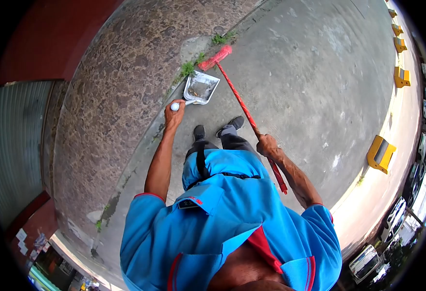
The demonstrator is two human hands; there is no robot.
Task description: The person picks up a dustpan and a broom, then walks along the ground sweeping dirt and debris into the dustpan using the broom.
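My left hand (174, 115) is closed around the pale handle of a white dustpan (192, 92), which holds some dark dirt and small debris. In my right hand (267, 145) is the red, spiral-patterned stick of a broom (237, 96), gripped partway along. The broom's red bristle head (215, 58) rests on the ground just beyond the dustpan, apart from its far rim. Green weeds (187, 69) grow beside the dustpan and near the bristles. The lower end of the stick passes beside my right forearm.
Brown patterned paving (111, 92) lies to the left, meeting grey concrete (310, 92) along a weedy seam. A metal shutter (18, 140) and a dark red wall (52, 39) stand further left. Yellow-and-black barrier blocks (381, 154) line the right side, with parked cars (393, 219) beyond.
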